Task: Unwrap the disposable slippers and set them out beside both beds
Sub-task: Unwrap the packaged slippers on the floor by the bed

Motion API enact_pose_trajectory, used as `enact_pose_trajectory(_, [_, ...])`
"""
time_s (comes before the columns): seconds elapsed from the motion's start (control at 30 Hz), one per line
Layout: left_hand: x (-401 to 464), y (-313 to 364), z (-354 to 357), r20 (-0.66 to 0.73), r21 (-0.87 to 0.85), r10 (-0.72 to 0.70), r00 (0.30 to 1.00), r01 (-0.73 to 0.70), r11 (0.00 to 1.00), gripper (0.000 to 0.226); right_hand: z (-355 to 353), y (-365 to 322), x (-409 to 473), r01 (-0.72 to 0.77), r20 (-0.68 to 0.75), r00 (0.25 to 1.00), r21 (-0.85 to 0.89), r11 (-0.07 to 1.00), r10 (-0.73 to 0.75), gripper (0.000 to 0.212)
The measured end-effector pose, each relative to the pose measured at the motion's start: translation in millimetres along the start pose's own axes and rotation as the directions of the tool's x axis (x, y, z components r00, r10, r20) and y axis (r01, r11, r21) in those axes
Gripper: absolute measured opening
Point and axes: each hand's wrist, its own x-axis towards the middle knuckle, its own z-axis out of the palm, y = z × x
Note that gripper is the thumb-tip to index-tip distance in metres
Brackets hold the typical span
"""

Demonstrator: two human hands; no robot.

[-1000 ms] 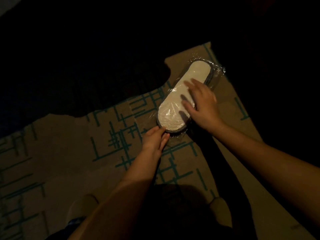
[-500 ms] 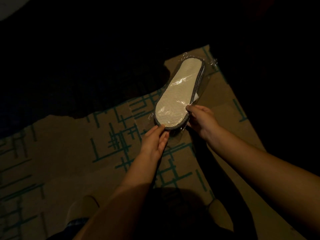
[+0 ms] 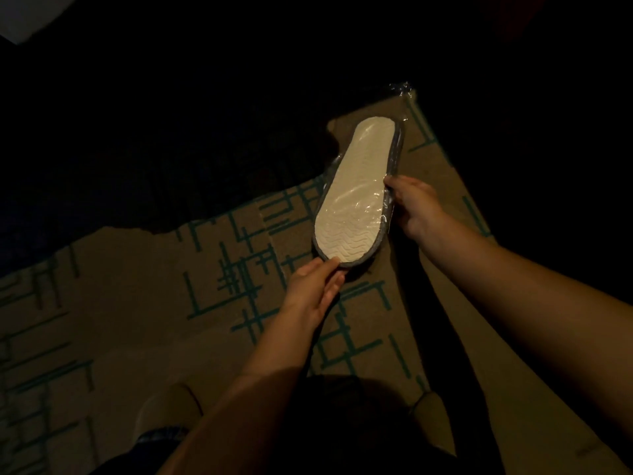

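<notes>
A pack of disposable slippers (image 3: 356,193) in clear plastic wrap is held above the carpet, pale ribbed sole up with a grey rim. My left hand (image 3: 313,286) pinches the near, wide end of the pack between thumb and fingers. My right hand (image 3: 414,207) grips the pack's right edge at about its middle. Loose wrap (image 3: 402,89) sticks out beyond the far end. The slippers stay fully inside the wrap.
The floor is tan carpet (image 3: 137,286) with teal line patterns, lit only near me. Deep shadow (image 3: 171,132) covers everything beyond and to the right. My two feet in pale slippers (image 3: 164,416) stand at the bottom. A pale corner (image 3: 20,15) shows top left.
My right hand slid off the top of the sole to the pack's right edge and gripped it. The pack has lifted and turned slightly, and the left hand kept its pinch on the near end.
</notes>
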Motion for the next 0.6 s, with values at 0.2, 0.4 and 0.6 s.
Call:
enact_pose_trajectory(0.2, [-2, -4, -12, 0.064, -0.045, -0.052, 0.997, 0.055, 0.997, 0.026, -10, 4, -6, 0.030, 0.015, 0.999, -0.052, 0.998, -0.030, 0.058])
enact_pose_trajectory(0.4, [-3, 7, -2, 0.089, -0.043, 0.005, 0.996, -0.001, 0.999, 0.014, -15, 54, -27, -0.159, 0.162, 0.973, -0.031, 0.987, 0.162, 0.011])
enact_pose_trajectory(0.6, [-4, 8, 4, 0.049, 0.023, 0.060, 0.997, -0.061, 0.998, 0.019, -12, 49, -23, -0.119, 0.141, 0.983, -0.019, 0.993, 0.120, 0.006])
